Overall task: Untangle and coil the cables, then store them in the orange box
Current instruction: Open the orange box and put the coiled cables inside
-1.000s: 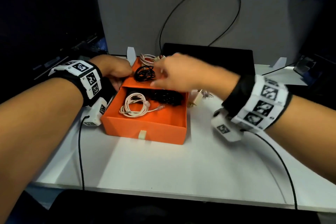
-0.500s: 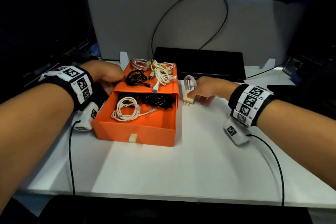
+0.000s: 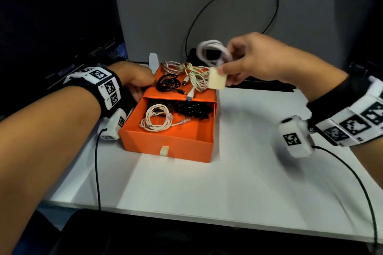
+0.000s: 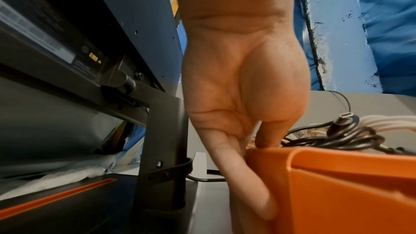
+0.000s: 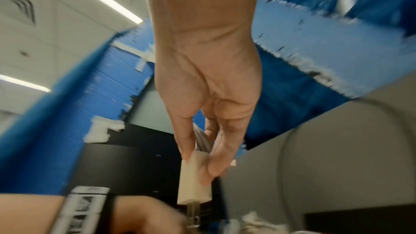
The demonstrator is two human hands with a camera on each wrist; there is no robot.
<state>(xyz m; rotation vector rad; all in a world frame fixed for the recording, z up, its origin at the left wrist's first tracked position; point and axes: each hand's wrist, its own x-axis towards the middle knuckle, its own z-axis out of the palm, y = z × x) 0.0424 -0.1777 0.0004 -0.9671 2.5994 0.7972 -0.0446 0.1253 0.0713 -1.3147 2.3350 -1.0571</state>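
Orange box (image 3: 165, 147); blk, cream cables (image 3: 157, 120); b/w wristbands (image 3: 107, 87).

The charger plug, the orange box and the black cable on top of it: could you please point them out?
charger plug (image 3: 217, 81), head view, front face
orange box (image 3: 167, 143), head view, front wall
black cable (image 3: 167, 84), head view, middle of the coil

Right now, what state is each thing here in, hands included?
Orange box: drawer pulled open, on the table.
White cable: coiled, in the drawer.
Black cable: bundled, in the drawer.
Cables on the lid: loose, tangled.
Charger: lifted, its cord looped.
Right hand: pinches the charger.
Left hand: holds the box's left side.
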